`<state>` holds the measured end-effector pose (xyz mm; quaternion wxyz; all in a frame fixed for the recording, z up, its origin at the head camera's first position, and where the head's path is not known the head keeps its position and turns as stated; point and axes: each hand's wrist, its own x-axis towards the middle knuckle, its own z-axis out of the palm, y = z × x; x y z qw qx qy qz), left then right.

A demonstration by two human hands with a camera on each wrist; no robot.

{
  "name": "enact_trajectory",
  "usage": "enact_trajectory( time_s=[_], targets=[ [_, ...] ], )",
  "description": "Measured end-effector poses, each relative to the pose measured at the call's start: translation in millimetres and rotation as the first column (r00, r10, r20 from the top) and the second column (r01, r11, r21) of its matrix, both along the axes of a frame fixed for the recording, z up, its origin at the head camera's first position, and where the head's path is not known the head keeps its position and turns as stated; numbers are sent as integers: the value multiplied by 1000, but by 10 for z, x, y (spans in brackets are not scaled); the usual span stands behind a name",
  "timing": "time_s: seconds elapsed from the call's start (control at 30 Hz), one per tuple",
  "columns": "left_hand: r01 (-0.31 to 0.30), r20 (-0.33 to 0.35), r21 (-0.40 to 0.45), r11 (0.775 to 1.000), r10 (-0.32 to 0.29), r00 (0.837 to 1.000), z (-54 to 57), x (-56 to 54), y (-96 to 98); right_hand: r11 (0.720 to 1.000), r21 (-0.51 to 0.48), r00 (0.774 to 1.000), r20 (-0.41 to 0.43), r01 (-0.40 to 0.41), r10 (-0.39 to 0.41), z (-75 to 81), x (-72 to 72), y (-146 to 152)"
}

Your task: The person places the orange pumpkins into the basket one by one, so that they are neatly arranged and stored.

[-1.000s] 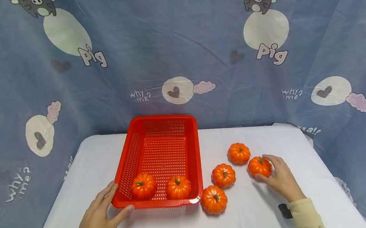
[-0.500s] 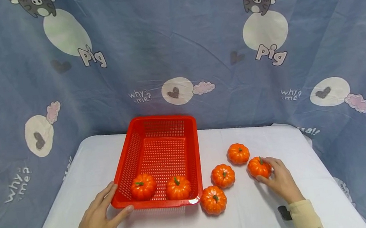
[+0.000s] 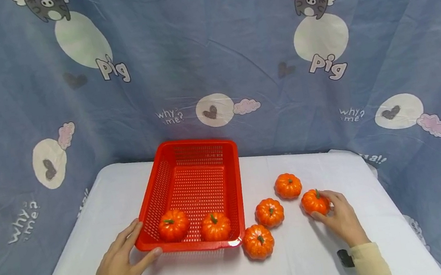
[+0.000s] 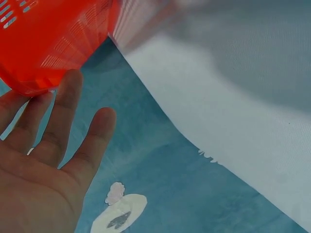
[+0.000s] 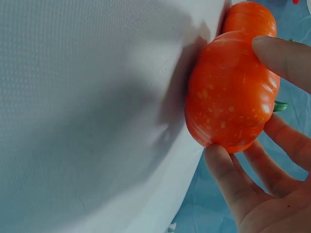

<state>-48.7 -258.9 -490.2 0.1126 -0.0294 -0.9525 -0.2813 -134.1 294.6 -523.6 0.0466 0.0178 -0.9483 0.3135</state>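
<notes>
A red plastic basket (image 3: pixel 240 186) stands on the white-covered table, with two small orange pumpkins, one on the left (image 3: pixel 174 225) and one on the right (image 3: pixel 215 227), at its near end. My left hand (image 3: pixel 116 269) rests its extended fingers at the basket's near left corner, the thumb along the front rim. In the left wrist view its fingertips touch the basket wall (image 4: pixel 48 53). My right hand (image 3: pixel 341 219) holds another pumpkin (image 3: pixel 315 202) between thumb and fingers at the table's right side. The right wrist view shows this pumpkin (image 5: pixel 231 92) gripped low over the cloth.
Right of the basket lie three more pumpkins: one at its near right corner (image 3: pixel 258 242), one behind that (image 3: pixel 269 212), and one farther back (image 3: pixel 288 186). A blue patterned curtain (image 3: pixel 208 54) hangs behind the white table (image 3: pixel 307 262).
The right hand and the pumpkin in it have shifted slightly to the right. The left hand and the basket have stayed put.
</notes>
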Motion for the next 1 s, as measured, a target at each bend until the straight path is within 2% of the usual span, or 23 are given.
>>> enact_trajectory(
  time_s=[0.5,1.0],
  targets=[
    [1,-3,1,1000,-1,1000,-6,-5,-6,1000,-13,999,-33,19,-19,84,24,18],
    [-4,18,2,1000,4,1000,-10,-9,-3,1000,-13,986,-166,-15,13,131,-36,-88]
  ],
)
